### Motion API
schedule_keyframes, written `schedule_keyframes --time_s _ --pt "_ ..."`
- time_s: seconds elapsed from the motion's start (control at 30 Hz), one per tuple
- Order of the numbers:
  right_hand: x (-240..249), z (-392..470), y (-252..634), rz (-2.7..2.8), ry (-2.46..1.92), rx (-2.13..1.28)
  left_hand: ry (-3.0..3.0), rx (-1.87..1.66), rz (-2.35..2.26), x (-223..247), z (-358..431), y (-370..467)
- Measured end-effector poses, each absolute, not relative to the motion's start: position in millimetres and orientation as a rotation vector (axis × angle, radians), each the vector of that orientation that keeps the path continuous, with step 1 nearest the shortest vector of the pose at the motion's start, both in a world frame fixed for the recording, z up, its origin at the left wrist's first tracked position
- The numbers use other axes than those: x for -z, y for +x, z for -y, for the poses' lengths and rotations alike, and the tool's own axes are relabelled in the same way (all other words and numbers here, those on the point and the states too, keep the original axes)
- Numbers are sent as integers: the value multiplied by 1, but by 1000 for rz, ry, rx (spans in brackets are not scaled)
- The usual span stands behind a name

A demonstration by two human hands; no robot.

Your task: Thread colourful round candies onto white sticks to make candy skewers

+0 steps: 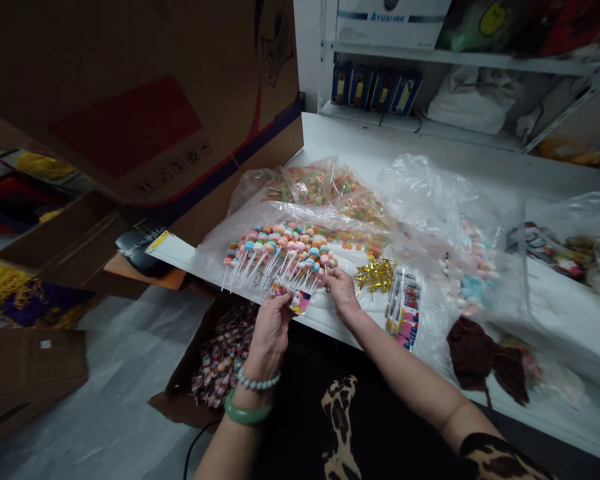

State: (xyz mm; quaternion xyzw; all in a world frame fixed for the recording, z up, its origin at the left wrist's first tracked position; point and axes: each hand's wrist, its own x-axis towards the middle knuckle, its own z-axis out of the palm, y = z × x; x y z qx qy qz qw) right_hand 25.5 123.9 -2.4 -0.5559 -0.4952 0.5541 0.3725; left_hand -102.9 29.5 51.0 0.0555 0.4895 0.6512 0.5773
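Many pastel candies on white sticks (pixel 290 243) lie in a pile on the table, sticks toward me. In front of them my left hand (pixel 274 320) pinches a small clear packet with a colourful print (pixel 300 301). The fingers of my right hand (pixel 341 291) are closed at the right end of the pile, by a candy stick; what they grip is too small to make out. Gold twist ties (pixel 375 275) lie just right of that hand. Further right is a stack of printed packets (pixel 405 313).
Clear plastic bags hold gummy candies (pixel 330 187) behind the pile and pastel sweets (pixel 473 260) at the right. A brown cloth (pixel 473 353) lies at the table's right front. Below the left edge stands a carton of wrapped candies (pixel 225 360); a big cardboard box (pixel 180 100) rises behind.
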Motion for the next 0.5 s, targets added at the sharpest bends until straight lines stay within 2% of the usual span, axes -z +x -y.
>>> schedule_keyframes --time_s 0.2,0.5 --pt "-13 -111 74 1044 -1416 -1475 192 -1447 -1087 -58 -37 -96" --pt "-41 -43 154 1091 -1268 -1657 65 -1556 -1142 -59 -61 -79"
